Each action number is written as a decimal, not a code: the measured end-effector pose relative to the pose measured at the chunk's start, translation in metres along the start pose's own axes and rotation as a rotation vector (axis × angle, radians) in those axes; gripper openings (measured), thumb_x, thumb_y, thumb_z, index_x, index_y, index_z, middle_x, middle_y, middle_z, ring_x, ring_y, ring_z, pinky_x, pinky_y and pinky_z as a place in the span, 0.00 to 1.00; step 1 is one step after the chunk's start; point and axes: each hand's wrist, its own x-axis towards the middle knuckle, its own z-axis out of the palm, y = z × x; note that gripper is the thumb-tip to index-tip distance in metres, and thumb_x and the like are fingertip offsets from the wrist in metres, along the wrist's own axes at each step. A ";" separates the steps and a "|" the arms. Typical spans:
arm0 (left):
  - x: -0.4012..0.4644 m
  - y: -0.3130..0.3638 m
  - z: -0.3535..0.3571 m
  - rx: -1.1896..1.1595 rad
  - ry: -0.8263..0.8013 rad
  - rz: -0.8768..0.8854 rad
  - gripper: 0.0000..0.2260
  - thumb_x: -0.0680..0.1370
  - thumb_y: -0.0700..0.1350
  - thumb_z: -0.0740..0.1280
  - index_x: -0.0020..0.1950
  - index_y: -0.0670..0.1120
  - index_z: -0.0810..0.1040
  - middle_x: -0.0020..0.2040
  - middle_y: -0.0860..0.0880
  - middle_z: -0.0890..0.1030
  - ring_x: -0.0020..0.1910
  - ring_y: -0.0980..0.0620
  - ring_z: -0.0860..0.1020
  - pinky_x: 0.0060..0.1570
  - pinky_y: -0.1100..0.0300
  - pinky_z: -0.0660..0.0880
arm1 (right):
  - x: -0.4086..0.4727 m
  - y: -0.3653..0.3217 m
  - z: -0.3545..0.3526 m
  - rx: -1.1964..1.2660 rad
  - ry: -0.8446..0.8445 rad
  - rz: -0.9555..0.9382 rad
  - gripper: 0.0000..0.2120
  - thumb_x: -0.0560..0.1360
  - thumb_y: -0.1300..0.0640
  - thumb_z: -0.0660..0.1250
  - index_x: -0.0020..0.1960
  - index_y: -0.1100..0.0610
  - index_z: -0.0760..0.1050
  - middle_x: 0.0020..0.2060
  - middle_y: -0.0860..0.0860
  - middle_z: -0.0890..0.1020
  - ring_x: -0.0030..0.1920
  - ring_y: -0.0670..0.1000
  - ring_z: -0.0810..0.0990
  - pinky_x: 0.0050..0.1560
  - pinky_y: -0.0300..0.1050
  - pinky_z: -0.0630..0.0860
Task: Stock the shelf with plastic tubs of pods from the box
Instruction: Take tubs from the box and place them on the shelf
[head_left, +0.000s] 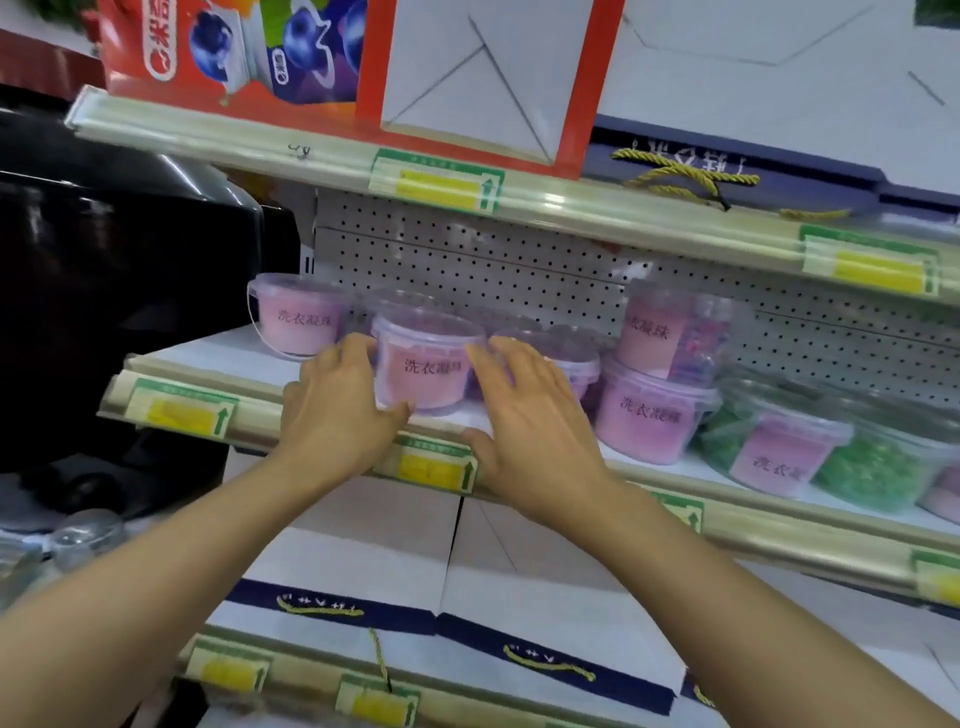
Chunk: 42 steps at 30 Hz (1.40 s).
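A clear plastic tub (426, 369) with a pink label stands near the front edge of the middle shelf (779, 530). My left hand (337, 410) wraps its left side, with the thumb under the tub's front. My right hand (524, 415) lies flat, fingers spread, with the fingertips against the tub's right side. More pink tubs stand around it: one at the back left (298, 317), and two stacked to the right (649, 415). The box is not in view.
Tubs of green pods (878, 462) fill the shelf's right end. A black bulky object (104, 260) blocks the left side. White gift boxes with yellow rope handles (467, 571) sit on the shelf below. A red carton (234, 52) rests on the shelf above.
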 end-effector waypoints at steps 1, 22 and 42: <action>-0.009 0.004 -0.003 -0.018 0.012 0.035 0.27 0.72 0.51 0.71 0.67 0.47 0.65 0.64 0.44 0.71 0.64 0.43 0.69 0.60 0.47 0.69 | -0.012 0.003 -0.003 0.024 0.016 0.002 0.29 0.73 0.57 0.66 0.72 0.58 0.61 0.70 0.58 0.64 0.71 0.58 0.60 0.69 0.49 0.57; -0.334 0.137 0.207 -0.043 -0.793 -0.020 0.16 0.76 0.49 0.67 0.62 0.49 0.70 0.56 0.51 0.75 0.55 0.50 0.75 0.53 0.54 0.74 | -0.388 0.155 0.079 0.239 -0.585 0.242 0.27 0.76 0.52 0.63 0.73 0.55 0.59 0.68 0.54 0.64 0.65 0.58 0.68 0.60 0.46 0.67; -0.572 0.016 0.421 0.098 -1.286 -0.426 0.19 0.75 0.51 0.66 0.63 0.46 0.69 0.57 0.46 0.78 0.55 0.47 0.77 0.52 0.57 0.74 | -0.666 0.165 0.287 0.346 -1.136 0.700 0.25 0.76 0.53 0.61 0.70 0.56 0.60 0.66 0.56 0.67 0.65 0.58 0.68 0.61 0.49 0.70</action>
